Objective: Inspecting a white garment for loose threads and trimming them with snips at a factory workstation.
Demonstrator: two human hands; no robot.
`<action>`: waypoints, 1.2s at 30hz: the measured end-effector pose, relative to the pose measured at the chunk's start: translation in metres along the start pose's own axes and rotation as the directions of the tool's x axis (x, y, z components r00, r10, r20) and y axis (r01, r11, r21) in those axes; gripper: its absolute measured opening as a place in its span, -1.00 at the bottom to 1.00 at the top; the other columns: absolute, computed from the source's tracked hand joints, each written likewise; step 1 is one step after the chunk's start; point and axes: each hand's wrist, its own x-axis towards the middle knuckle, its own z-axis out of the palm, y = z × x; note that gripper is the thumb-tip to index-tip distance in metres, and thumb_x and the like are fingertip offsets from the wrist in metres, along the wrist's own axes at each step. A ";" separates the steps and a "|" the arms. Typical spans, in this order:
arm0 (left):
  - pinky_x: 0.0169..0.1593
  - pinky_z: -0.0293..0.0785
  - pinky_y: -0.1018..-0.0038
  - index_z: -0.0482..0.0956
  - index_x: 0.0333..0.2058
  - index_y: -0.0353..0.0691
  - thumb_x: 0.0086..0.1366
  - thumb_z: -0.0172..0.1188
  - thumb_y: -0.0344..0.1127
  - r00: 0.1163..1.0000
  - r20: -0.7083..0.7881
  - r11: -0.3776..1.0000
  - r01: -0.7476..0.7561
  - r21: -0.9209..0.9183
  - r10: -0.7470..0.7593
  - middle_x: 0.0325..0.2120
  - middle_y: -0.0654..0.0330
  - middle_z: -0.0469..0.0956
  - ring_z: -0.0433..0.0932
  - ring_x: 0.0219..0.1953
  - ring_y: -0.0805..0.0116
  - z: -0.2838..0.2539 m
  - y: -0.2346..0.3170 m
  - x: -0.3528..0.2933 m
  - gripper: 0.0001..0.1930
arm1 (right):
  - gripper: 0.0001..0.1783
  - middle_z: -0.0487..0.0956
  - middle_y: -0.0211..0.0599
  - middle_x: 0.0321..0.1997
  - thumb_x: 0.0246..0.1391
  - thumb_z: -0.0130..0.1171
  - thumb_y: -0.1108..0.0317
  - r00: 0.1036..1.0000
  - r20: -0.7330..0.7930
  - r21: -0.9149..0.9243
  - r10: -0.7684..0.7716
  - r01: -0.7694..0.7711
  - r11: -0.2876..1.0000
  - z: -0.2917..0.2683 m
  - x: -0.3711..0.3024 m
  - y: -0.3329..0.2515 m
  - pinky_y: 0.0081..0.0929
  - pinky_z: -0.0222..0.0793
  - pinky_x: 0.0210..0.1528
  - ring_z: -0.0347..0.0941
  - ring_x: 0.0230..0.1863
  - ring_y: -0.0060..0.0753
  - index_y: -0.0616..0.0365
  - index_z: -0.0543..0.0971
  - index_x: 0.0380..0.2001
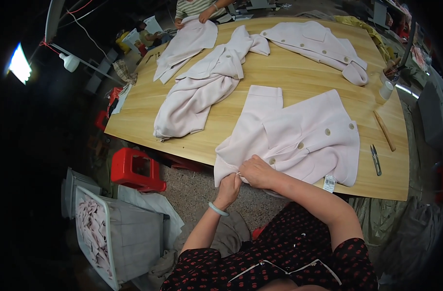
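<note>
A pale pink buttoned jacket point(289, 131) lies spread over the near edge of the wooden table, its large buttons running along the right part. My left hand point(227, 189) grips the jacket's lower left edge just off the table. Right beside it, my right hand point(256, 172) is closed on the same edge, the two hands almost touching. What the fingertips pinch between them is too small to make out. A white label point(329, 184) hangs from the jacket near my right forearm.
Thread snips point(375, 160) and a wooden stick point(385, 131) lie at the table's right. More pink garments point(197, 92) rest across the table point(148, 116); another person point(202, 12) handles one at the far side. A red stool point(136, 169) and a bin point(134, 233) of pink cloth stand left.
</note>
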 end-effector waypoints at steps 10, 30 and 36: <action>-0.54 0.31 0.38 0.40 -0.60 -0.36 0.25 -0.14 -0.36 0.974 -0.016 0.939 0.213 -0.269 -0.226 -0.73 0.07 0.43 0.42 -0.66 0.28 0.013 -0.006 -0.003 -0.72 | -0.93 0.50 -0.12 -0.55 -0.23 0.06 0.43 0.984 0.157 -0.046 0.082 -0.075 0.996 -0.010 0.004 -0.005 -0.31 0.16 -0.25 0.46 -0.42 -0.14 0.17 0.50 -0.63; -0.56 0.23 0.29 0.32 -0.62 -0.37 0.22 -0.11 -0.33 0.933 -0.213 0.938 0.232 -0.258 -0.290 -0.74 -0.06 0.35 0.34 -0.68 0.12 0.031 0.000 -0.009 -0.72 | -0.85 0.52 -0.09 -0.51 -0.34 0.14 0.43 0.979 0.141 -0.038 0.147 -0.143 0.989 -0.008 -0.001 -0.006 -0.29 0.21 -0.27 0.47 -0.37 -0.13 0.20 0.51 -0.55; -0.61 0.23 0.52 0.34 -0.61 -0.33 0.26 -0.12 -0.35 0.938 -0.123 0.897 0.264 -0.355 -0.325 -0.78 0.23 0.33 0.29 -0.70 0.51 0.023 0.002 0.000 -0.73 | -0.90 0.52 -0.10 -0.50 -0.31 0.11 0.45 0.989 0.068 0.017 0.133 -0.134 0.991 -0.008 0.002 0.001 -0.27 0.23 -0.24 0.47 -0.37 -0.10 0.21 0.51 -0.59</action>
